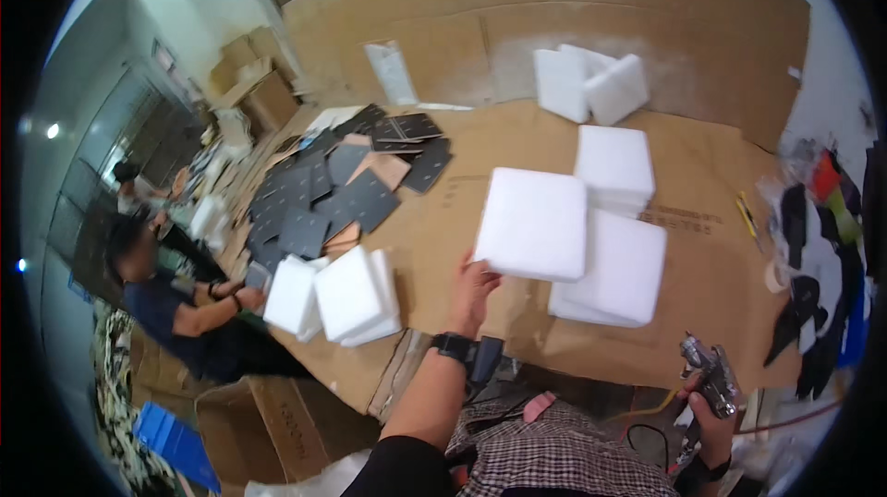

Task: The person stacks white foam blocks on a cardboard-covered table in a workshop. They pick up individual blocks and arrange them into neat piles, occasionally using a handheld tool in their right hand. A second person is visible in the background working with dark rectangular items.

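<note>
A cardboard-covered worktable (443, 211) fills most of the view, with more cardboard sheets (554, 7) standing up behind it. A spread of dark square panels (323, 192) lies overlapping across its left half, a few showing brown faces. White foam blocks sit in several groups: a leaning cluster (346, 294) at the near left edge, a pair (591, 81) propped against the back cardboard, and a stack of white foam squares (614, 266) right of centre with another block (614, 163) just behind it.

The topmost foam pad (534, 223) of that central group is a thick white square lying tilted over the stack, its near left corner lifted off the cardboard. The left hand (473, 286) has its fingers curled onto that lower left edge, gripping the pad; a dark watch (453, 345) sits on the wrist, and the forearm comes up from the lower edge over a checked cloth (554, 455).

The right hand (707, 414) is low at the right edge of the table, closed round the handle of a metal spray gun (707, 372) that points upward, well apart from the foam pad.

At the left a seated person in a dark blue shirt (176, 308) leans toward the table with a hand near the left foam cluster; another person (129, 183) is farther back. A blue crate (176, 442) lies on the floor below, and a heap of coloured scraps (822, 257) hangs at the far right
</note>
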`<state>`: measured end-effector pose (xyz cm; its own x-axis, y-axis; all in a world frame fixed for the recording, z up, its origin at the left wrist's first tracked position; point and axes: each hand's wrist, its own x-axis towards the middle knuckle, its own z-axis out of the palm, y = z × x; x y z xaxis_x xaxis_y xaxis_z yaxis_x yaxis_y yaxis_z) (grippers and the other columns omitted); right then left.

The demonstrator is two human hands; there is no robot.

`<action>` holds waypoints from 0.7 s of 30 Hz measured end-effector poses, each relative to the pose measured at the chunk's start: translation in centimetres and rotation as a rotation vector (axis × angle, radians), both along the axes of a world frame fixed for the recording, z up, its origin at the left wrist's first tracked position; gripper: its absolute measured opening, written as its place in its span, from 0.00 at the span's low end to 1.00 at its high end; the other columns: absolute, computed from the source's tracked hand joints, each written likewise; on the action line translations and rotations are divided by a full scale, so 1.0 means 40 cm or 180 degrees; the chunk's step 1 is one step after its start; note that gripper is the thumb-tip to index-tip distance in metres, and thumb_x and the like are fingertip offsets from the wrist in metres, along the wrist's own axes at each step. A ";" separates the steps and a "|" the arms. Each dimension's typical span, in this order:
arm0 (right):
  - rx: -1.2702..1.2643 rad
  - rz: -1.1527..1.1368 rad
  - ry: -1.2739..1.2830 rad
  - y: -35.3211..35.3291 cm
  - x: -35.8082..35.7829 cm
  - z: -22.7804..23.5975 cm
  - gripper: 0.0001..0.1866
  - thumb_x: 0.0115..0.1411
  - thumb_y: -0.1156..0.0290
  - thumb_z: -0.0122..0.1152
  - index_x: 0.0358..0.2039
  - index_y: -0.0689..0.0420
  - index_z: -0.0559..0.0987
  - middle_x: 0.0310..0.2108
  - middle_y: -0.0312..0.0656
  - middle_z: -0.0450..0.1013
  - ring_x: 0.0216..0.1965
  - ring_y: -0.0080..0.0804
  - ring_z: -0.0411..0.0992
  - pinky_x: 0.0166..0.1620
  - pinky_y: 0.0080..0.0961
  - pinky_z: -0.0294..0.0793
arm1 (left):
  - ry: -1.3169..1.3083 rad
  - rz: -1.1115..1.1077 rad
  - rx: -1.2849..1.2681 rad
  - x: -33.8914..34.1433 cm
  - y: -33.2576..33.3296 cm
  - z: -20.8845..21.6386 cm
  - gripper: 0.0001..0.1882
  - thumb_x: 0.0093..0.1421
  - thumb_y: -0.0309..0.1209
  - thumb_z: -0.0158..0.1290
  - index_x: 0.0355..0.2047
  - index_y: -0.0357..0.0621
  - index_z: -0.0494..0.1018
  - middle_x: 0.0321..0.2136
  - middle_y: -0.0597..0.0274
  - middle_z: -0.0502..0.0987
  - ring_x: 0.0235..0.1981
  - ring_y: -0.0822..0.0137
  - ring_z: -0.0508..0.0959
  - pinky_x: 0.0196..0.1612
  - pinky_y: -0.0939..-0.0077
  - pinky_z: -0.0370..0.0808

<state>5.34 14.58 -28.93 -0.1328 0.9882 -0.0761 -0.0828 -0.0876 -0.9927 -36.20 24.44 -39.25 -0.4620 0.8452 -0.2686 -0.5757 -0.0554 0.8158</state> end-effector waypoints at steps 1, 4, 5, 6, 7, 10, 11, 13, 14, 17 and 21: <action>-0.0021 -0.0027 0.0018 0.002 -0.006 -0.001 0.29 0.51 0.80 0.59 0.54 0.64 0.63 0.36 0.41 0.70 0.37 0.27 0.70 0.41 0.25 0.74 | 0.0065 0.0188 0.0056 -0.054 -0.068 0.011 0.22 0.58 0.29 0.48 0.53 0.48 0.61 0.35 0.60 0.74 0.34 0.63 0.74 0.38 0.69 0.71; -0.0130 -0.0058 -0.0114 0.001 -0.022 0.054 0.29 0.51 0.79 0.60 0.54 0.64 0.64 0.35 0.40 0.70 0.36 0.25 0.70 0.40 0.21 0.72 | 0.0599 0.0747 -0.0048 -0.214 -0.253 0.003 0.20 0.59 0.31 0.47 0.52 0.48 0.62 0.38 0.61 0.72 0.35 0.63 0.73 0.38 0.71 0.72; -0.0032 0.0120 -0.0191 0.013 -0.014 0.060 0.28 0.51 0.80 0.60 0.54 0.64 0.64 0.35 0.39 0.70 0.36 0.24 0.70 0.40 0.21 0.72 | 0.0602 0.0999 -0.0102 -0.278 -0.334 -0.024 0.18 0.59 0.32 0.47 0.51 0.48 0.63 0.40 0.61 0.71 0.36 0.64 0.72 0.38 0.71 0.72; 0.0050 0.0286 -0.0296 0.023 -0.014 0.055 0.28 0.51 0.80 0.60 0.53 0.64 0.65 0.34 0.38 0.71 0.36 0.24 0.70 0.40 0.21 0.72 | 0.0552 0.1266 -0.0131 -0.351 -0.426 -0.065 0.17 0.60 0.32 0.47 0.50 0.48 0.63 0.41 0.61 0.69 0.38 0.64 0.71 0.38 0.72 0.72; 0.0116 0.0414 -0.0405 0.030 0.001 0.055 0.27 0.51 0.81 0.59 0.53 0.64 0.65 0.34 0.38 0.71 0.36 0.23 0.70 0.40 0.21 0.72 | 0.0509 0.1495 -0.0160 -0.418 -0.508 -0.105 0.16 0.60 0.32 0.47 0.49 0.48 0.64 0.42 0.62 0.68 0.39 0.65 0.70 0.38 0.72 0.73; 0.0026 0.0503 -0.0484 0.040 -0.008 0.115 0.25 0.52 0.80 0.59 0.52 0.64 0.67 0.34 0.37 0.72 0.37 0.22 0.71 0.41 0.20 0.72 | 0.0312 0.1916 -0.0915 -0.557 -0.652 -0.173 0.22 0.62 0.47 0.45 0.53 0.56 0.60 0.47 0.66 0.66 0.42 0.63 0.68 0.41 0.74 0.67; 0.0029 0.0467 -0.0488 0.037 -0.007 0.126 0.25 0.52 0.80 0.60 0.52 0.63 0.67 0.34 0.37 0.72 0.37 0.22 0.71 0.41 0.20 0.72 | 0.0034 0.2008 -0.1289 -0.624 -0.692 -0.192 0.25 0.62 0.50 0.43 0.57 0.58 0.59 0.51 0.66 0.66 0.45 0.59 0.67 0.47 0.71 0.64; 0.0012 0.0428 -0.0494 0.030 -0.011 0.148 0.26 0.52 0.78 0.60 0.52 0.63 0.67 0.34 0.38 0.72 0.37 0.21 0.71 0.40 0.19 0.72 | 0.2026 0.2308 -0.1454 -0.644 -0.681 -0.225 0.30 0.63 0.48 0.40 0.58 0.38 0.57 0.55 0.55 0.63 0.51 0.55 0.65 0.50 0.58 0.60; 0.0121 0.0379 -0.0614 0.021 -0.009 0.157 0.26 0.52 0.77 0.61 0.53 0.62 0.67 0.34 0.39 0.73 0.36 0.21 0.71 0.40 0.20 0.72 | 0.2444 0.2106 -0.2088 -0.618 -0.620 -0.180 0.31 0.63 0.47 0.41 0.56 0.33 0.58 0.55 0.50 0.63 0.51 0.54 0.64 0.52 0.56 0.59; 0.0023 0.0182 -0.0729 -0.022 0.008 0.172 0.27 0.52 0.77 0.61 0.54 0.63 0.67 0.33 0.39 0.73 0.35 0.22 0.71 0.40 0.20 0.72 | 0.4247 0.2334 -0.3010 -0.522 -0.515 -0.101 0.28 0.61 0.43 0.45 0.49 0.27 0.65 0.51 0.37 0.65 0.51 0.47 0.64 0.55 0.55 0.59; 0.0128 -0.0403 -0.0701 -0.069 0.010 0.184 0.27 0.52 0.76 0.60 0.54 0.64 0.66 0.32 0.39 0.73 0.33 0.22 0.71 0.38 0.20 0.73 | 0.4642 0.2548 -0.1850 -0.422 -0.372 -0.061 0.24 0.60 0.34 0.46 0.51 0.28 0.62 0.50 0.40 0.64 0.53 0.48 0.62 0.57 0.58 0.58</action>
